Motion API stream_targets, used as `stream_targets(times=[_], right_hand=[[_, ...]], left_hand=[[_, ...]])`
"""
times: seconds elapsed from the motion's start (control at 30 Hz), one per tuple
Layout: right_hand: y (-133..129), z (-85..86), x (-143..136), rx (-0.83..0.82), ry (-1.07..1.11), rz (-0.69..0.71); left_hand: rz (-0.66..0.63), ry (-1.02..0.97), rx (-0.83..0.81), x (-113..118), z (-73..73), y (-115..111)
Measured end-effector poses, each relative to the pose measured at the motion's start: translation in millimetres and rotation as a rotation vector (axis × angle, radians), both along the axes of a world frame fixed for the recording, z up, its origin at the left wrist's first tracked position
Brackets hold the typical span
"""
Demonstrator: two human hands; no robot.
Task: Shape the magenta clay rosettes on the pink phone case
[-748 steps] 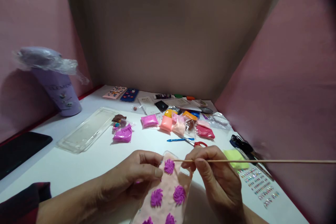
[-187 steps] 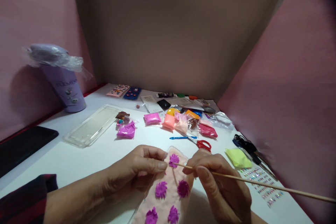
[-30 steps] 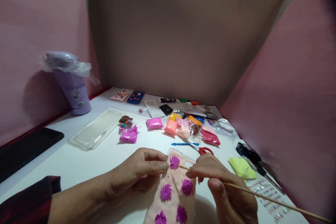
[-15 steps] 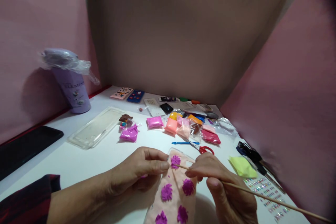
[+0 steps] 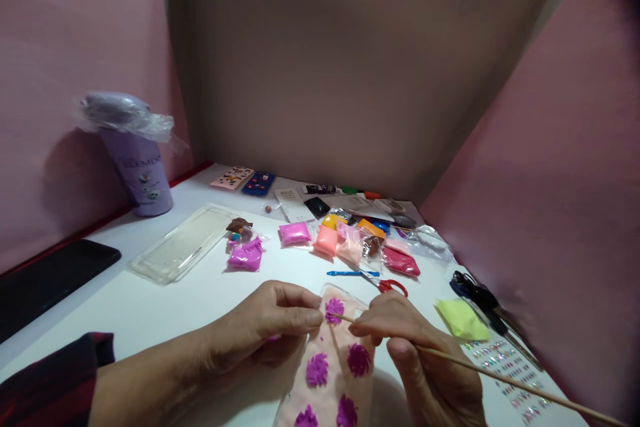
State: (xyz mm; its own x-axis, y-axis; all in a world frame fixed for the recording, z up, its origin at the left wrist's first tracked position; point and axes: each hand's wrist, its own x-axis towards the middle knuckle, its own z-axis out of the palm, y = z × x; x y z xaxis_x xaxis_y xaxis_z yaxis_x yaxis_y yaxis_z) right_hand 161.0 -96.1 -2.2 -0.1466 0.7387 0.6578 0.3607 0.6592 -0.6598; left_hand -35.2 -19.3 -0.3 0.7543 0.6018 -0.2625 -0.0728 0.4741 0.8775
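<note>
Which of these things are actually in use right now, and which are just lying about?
In use:
left hand, gripping the phone case
right hand, holding the wooden skewer
purple clay flower at the skewer's tip

Lying about:
clay packets
scissors
blue tool
clear tray
purple cup
gem stickers

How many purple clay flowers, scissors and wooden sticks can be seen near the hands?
Purple clay flowers: 5, all on the pink phone case held by the left hand
Scissors: 1
Wooden sticks: 1, held in the right hand
Total: 7
</note>
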Motion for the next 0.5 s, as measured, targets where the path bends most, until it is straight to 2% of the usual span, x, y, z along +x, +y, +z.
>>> stream_targets(times=[0.2, 0.5], right_hand=[[2.3, -1.6, 0.1, 0.064, -0.025, 0.018], [-1.8, -1.7, -0.2, 0.010, 0.018, 0.002]], left_hand=[[0.010, 0.008, 0.010, -0.1, 3.6, -0.6], [0.002, 0.001, 0.003, 1.0, 1.4, -0.4]])
